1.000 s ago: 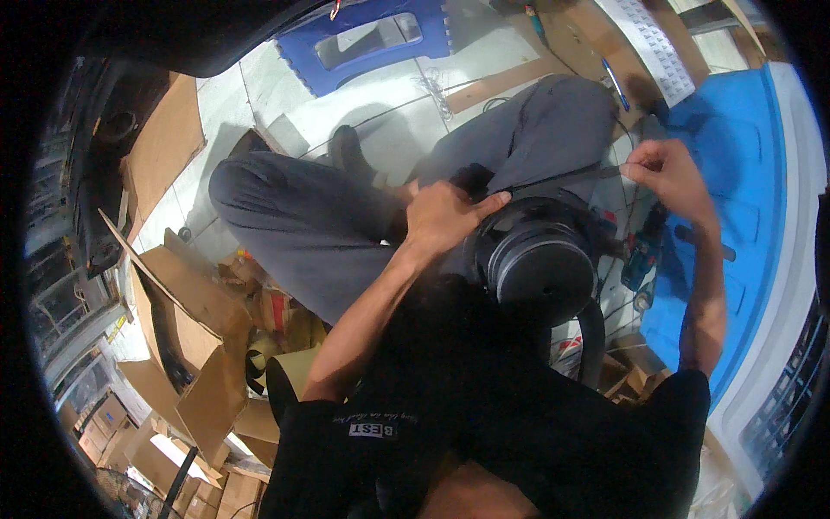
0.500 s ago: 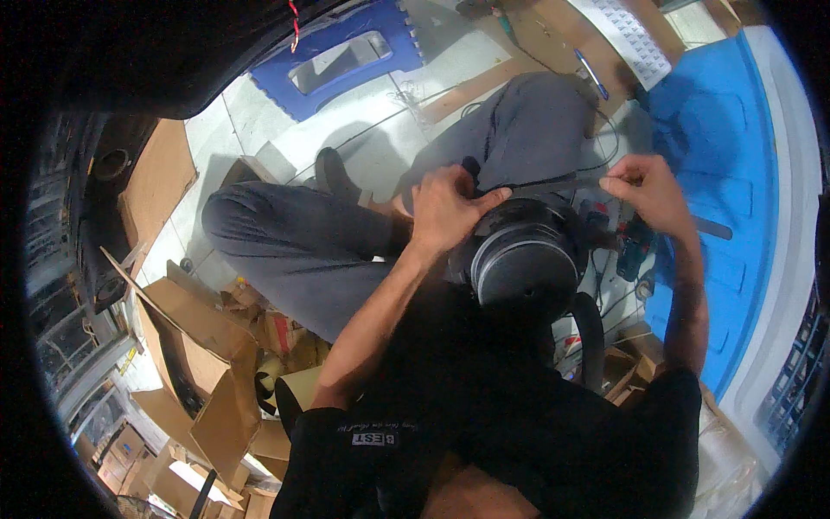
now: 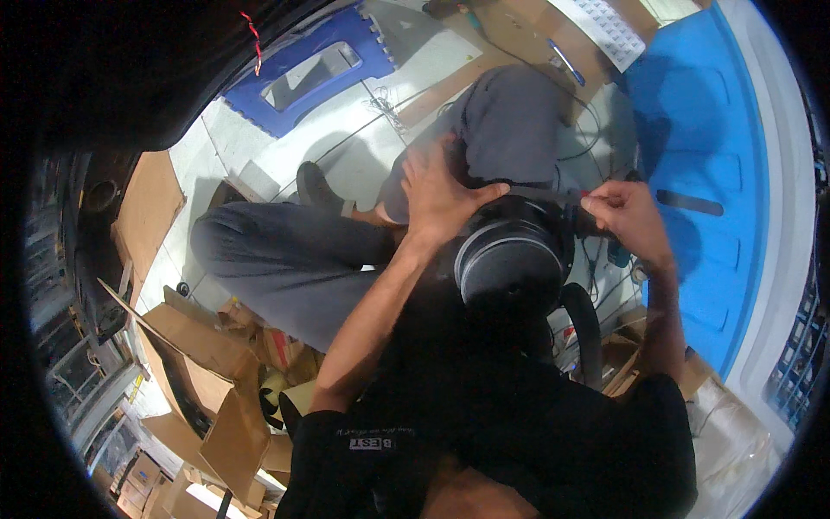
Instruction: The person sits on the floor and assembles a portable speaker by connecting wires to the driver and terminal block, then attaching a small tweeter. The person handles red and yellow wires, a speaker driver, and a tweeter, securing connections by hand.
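- Right now, the left hand point(image 3: 439, 197) is spread near the top edge of a black drum point(image 3: 510, 272), its fingers fanned apart and its thumb stretched out along the drum's upper rim.
- The right hand point(image 3: 631, 216) is beside the drum's upper right, thumb and fingertips pinched together on the end of a thin dark strip point(image 3: 553, 192).
- That strip seems to run from near the left thumb to the right fingertips, across the drum's far side; it is blurred, so I cannot tell whether it touches the drum.
- The drum sits in the person's lap, close against the black shirt point(image 3: 519, 415), its flat round face upward.
- A thick black hose point(image 3: 586, 337) curves just to the right of the drum.
- Grey trousers point(image 3: 277, 259) cover the crossed legs, and a dark shoe point(image 3: 316, 183) rests on the pale floor tiles point(image 3: 346, 156).
- To the right, beyond the right hand, lies a large blue panel point(image 3: 709, 173) with a whitish border.
- Well ahead are a blue stool point(image 3: 294, 108), a pen point(image 3: 566, 62) and a printed sheet point(image 3: 605, 30).
- Cut cardboard boxes point(image 3: 233, 432) stand at the lower left.
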Demonstrator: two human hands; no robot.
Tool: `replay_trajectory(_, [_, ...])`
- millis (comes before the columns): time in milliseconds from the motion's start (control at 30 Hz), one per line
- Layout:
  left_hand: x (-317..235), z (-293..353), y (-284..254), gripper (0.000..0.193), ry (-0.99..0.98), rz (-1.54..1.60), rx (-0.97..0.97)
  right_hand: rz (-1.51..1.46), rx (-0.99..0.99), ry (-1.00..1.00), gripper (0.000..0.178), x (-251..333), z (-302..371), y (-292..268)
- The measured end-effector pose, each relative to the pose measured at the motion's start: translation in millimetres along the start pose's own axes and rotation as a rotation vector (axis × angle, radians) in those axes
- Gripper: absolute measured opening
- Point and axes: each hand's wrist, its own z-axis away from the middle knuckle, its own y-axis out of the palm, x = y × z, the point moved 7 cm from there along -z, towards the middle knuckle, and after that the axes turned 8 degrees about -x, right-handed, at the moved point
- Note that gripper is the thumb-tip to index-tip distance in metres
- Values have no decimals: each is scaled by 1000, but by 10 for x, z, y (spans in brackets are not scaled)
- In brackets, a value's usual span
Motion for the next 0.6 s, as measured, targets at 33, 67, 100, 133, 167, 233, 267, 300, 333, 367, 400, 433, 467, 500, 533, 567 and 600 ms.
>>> replay_trajectory(33, [-40, -8, -3, 109, 37, -19, -29, -16, -9, -3, 19, -17, 11, 22])
replay_trajectory(67, [-77, -19, -1, 116, 66, -33, -53, -31, -19, -8, 19, -32, 21, 31])
replay_trajectory(100, [-110, -28, 15, 121, 87, -25, -46, -49, -22, -9, 19, -49, 36, 42])
replay_trajectory(133, [-131, -37, 33, 125, 96, -17, -31, -67, -21, -9, 18, -69, 47, 62])
replay_trajectory(167, [-152, -46, 47, 130, 99, -5, -15, -89, -21, -2, 18, -91, 61, 74])
replay_trajectory(233, [-201, -64, 103, 134, 99, -46, 36, -77, -32, 3, 18, -140, 92, 100])
replay_trajectory(267, [-247, -77, 124, 135, 118, -50, 40, -102, -34, -24, 18, -141, 109, 99])
replay_trajectory(300, [-274, -92, 158, 139, 118, -82, 66, -80, -51, -13, 19, -175, 118, 109])
replay_trajectory(333, [-316, -108, 180, 143, 136, -102, 72, -87, -60, -33, 19, -185, 126, 144])
replay_trajectory(367, [-350, -114, 206, 146, 146, -116, 87, -94, -71, -53, 19, -194, 142, 154])
replay_trajectory(400, [-385, -118, 219, 147, 155, -109, 89, -100, -76, -44, 19, -222, 164, 156])
replay_trajectory(433, [-413, -121, 238, 148, 154, -96, 100, -105, -81, -36, 20, -250, 189, 171])
replay_trajectory(467, [-442, -118, 247, 148, 159, -77, 102, -131, -81, -42, 20, -263, 218, 187])
replay_trajectory(500, [-453, -116, 261, 150, 147, -88, 115, -141, -105, -33, 21, -285, 234, 207])
replay_trajectory(533, [-473, -113, 269, 152, 145, -92, 118, -172, -127, -41, 21, -290, 245, 239])
replay_trajectory(567, [-489, -108, 280, 153, 136, -95, 125, -211, -141, -24, 21, -310, 257, 260])
replay_trajectory(600, [-507, -107, 292, 153, 136, -105, 130, -200, -140, -23, 21, -320, 270, 276])
